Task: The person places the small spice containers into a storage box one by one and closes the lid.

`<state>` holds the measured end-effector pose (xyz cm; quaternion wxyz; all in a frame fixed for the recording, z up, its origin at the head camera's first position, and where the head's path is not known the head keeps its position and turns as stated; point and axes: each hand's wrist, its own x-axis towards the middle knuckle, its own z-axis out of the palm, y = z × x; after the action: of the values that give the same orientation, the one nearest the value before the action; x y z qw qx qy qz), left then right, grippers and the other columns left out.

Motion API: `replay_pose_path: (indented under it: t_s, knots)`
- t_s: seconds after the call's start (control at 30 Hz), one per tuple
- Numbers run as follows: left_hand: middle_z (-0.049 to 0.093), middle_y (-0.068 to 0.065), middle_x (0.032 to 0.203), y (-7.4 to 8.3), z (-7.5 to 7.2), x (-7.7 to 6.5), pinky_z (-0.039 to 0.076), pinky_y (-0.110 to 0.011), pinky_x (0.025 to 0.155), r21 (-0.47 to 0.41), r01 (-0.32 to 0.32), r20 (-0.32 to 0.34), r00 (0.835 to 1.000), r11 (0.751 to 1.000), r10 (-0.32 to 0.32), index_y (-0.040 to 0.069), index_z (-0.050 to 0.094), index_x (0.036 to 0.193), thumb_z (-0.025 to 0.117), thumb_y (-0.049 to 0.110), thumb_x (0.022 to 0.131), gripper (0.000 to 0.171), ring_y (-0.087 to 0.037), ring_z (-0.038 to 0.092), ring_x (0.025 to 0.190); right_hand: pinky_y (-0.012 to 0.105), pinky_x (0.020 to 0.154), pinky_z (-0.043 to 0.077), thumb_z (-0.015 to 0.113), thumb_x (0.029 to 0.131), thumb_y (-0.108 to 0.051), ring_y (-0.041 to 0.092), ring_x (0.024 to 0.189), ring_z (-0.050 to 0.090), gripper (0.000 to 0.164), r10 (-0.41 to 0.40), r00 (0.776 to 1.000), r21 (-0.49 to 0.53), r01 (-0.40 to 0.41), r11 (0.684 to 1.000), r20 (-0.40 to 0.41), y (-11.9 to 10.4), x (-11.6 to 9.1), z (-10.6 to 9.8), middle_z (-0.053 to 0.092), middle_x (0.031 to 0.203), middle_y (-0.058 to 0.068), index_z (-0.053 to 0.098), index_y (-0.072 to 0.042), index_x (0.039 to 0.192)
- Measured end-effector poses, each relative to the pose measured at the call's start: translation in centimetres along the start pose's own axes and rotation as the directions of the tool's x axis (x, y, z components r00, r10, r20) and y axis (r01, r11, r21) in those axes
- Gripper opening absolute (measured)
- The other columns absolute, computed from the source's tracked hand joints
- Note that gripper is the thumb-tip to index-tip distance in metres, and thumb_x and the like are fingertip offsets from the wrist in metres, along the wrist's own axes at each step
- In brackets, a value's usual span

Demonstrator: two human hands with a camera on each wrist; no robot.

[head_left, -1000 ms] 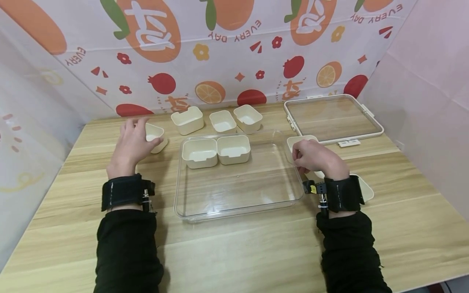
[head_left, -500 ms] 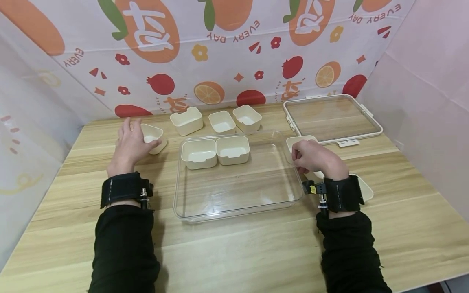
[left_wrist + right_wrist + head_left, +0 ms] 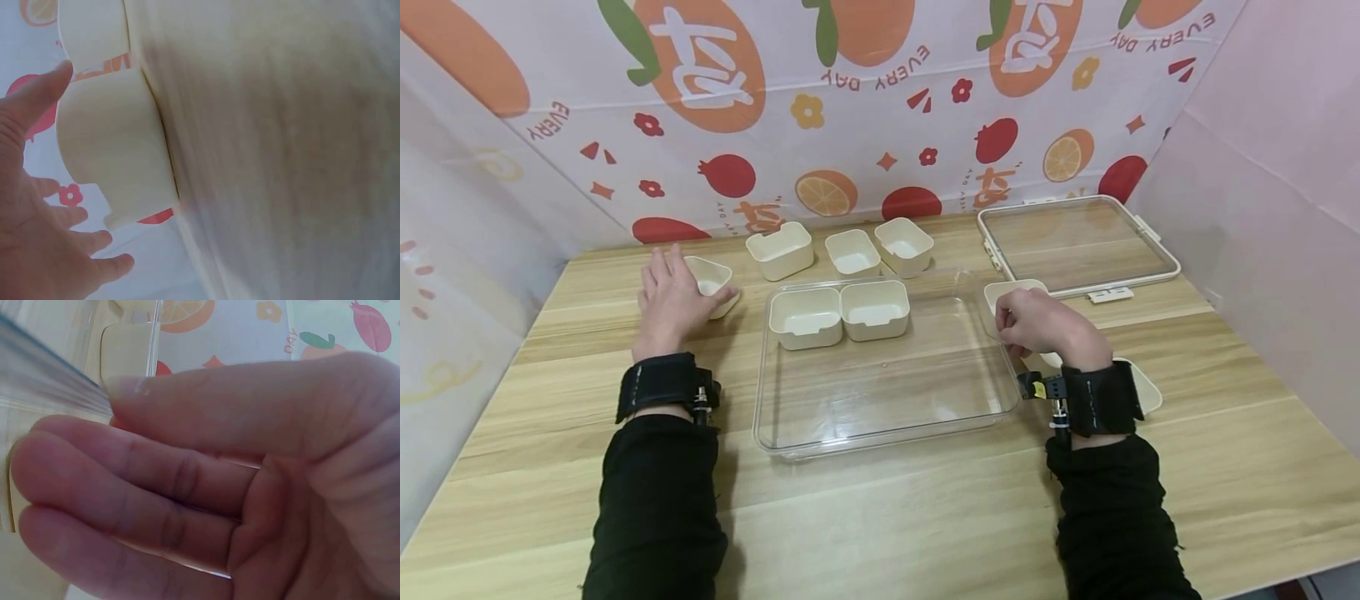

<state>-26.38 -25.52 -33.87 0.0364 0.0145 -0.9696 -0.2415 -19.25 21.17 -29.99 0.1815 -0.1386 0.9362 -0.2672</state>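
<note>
I had the left hand (image 3: 672, 305) spread wide, its cup (image 3: 711, 276) just to the right; the farther right hand (image 3: 1049, 325) pinched the tray (image 3: 887, 432).

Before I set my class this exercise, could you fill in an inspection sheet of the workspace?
Surface: light wood-grain table.
Job's things: clear tray holding two cream cups side by side at its far left; far-left cup; three back cups; right-side cups, partly hidden; framed lid lying back right.
Clutter: nothing seen.
Grips: left grip open at the far-left cup, contact uncertain; right grip pinching the tray's right edge.
Cables: metal fittings at the black wrist straps; no cable clearly traceable.
Surroundings: fruit-print sheet behind; pale side sheets left and right.
</note>
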Motion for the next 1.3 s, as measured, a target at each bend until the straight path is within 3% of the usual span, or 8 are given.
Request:
replay_pose_path:
  t_s: [0.2, 0.4, 0.63, 0.77, 0.97, 1.17, 1.3]
  knots:
    - [-0.015, -0.035, 0.160, -0.01, 0.12, 0.17, 0.004, -0.070, 0.114, -0.032, 0.024, 0.000, 1.000, 0.999, -0.024, -0.010, -0.010, 0.155, 0.068, 0.036, 0.096, 0.108, -0.052, -0.010, 0.148, 0.032, 0.062, 0.055, 0.057, 0.093, 0.006, 0.024, 0.068, 0.068, 0.012, -0.002, 1.000, -0.011, 0.002, 1.000, 0.001, -0.08, 0.01, -0.04, 0.063, 0.077, 0.012, 0.058, 0.000, 0.083]
    - [-0.008, -0.038, 0.159, -0.15, 0.20, 0.31, 0.005, -0.071, 0.114, -0.012, 0.028, 0.030, 0.999, 1.000, -0.027, -0.013, -0.006, 0.154, 0.067, 0.035, 0.096, 0.104, -0.053, -0.005, 0.148, 0.032, 0.062, 0.055, 0.057, 0.093, 0.006, 0.023, 0.068, 0.067, 0.012, 0.004, 1.000, -0.007, -0.004, 1.000, 0.007, 0.05, 0.13, 0.06, 0.063, 0.076, 0.012, 0.058, 0.000, 0.084]
    - [-0.008, -0.042, 0.156, -0.13, 0.17, 0.66, -0.006, -0.076, 0.109, 0.039, 0.063, 0.098, 0.993, 0.997, -0.067, -0.013, -0.005, 0.154, 0.062, 0.046, 0.097, 0.106, -0.058, -0.009, 0.145, 0.033, 0.063, 0.056, 0.056, 0.092, 0.007, 0.022, 0.066, 0.067, 0.011, 0.004, 1.000, -0.014, -0.004, 1.000, 0.002, 0.11, 0.20, 0.05, 0.063, 0.075, 0.011, 0.058, 0.000, 0.083]
    - [-0.005, -0.044, 0.155, 0.04, 0.07, 0.86, -0.005, -0.077, 0.108, 0.066, 0.070, 0.127, 0.989, 0.995, -0.078, -0.015, -0.003, 0.153, 0.058, 0.050, 0.097, 0.106, -0.059, -0.009, 0.144, 0.034, 0.064, 0.056, 0.057, 0.093, 0.006, 0.021, 0.066, 0.067, 0.011, 0.007, 1.000, -0.011, -0.007, 1.000, 0.002, 0.20, 0.18, 0.02, 0.063, 0.076, 0.011, 0.059, 0.000, 0.084]
    - [0.006, -0.045, 0.152, -0.07, 0.06, 0.93, 0.006, -0.082, 0.103, 0.093, 0.090, 0.119, 0.988, 0.992, -0.100, -0.015, 0.002, 0.153, 0.057, 0.055, 0.097, 0.105, -0.063, 0.004, 0.140, 0.035, 0.065, 0.057, 0.057, 0.093, 0.006, 0.022, 0.067, 0.068, 0.011, 0.000, 1.000, -0.008, 0.000, 1.000, 0.009, 0.18, 0.25, 0.02, 0.063, 0.077, 0.012, 0.058, 0.000, 0.084]
    - [0.012, -0.047, 0.148, 0.08, -0.19, 0.79, 0.007, -0.081, 0.103, 0.113, 0.100, 0.118, 0.987, 0.989, -0.113, -0.016, 0.004, 0.152, 0.049, 0.056, 0.099, 0.100, -0.066, 0.009, 0.135, 0.037, 0.066, 0.057, 0.057, 0.094, 0.006, 0.025, 0.069, 0.068, 0.010, 0.001, 1.000, -0.005, -0.001, 1.000, 0.014, 0.07, 0.21, -0.10, 0.063, 0.078, 0.013, 0.058, 0.001, 0.085]
    - [0.021, -0.049, 0.141, 0.57, -0.73, 0.69, 0.009, -0.080, 0.103, 0.151, 0.090, 0.111, 0.988, 0.984, -0.108, -0.021, 0.012, 0.147, 0.052, 0.052, 0.098, 0.096, -0.068, 0.017, 0.129, 0.036, 0.065, 0.057, 0.057, 0.093, 0.006, 0.025, 0.069, 0.068, 0.010, -0.001, 1.000, -0.006, 0.001, 1.000, 0.015, 0.07, 0.28, -0.06, 0.063, 0.078, 0.013, 0.058, 0.001, 0.085]
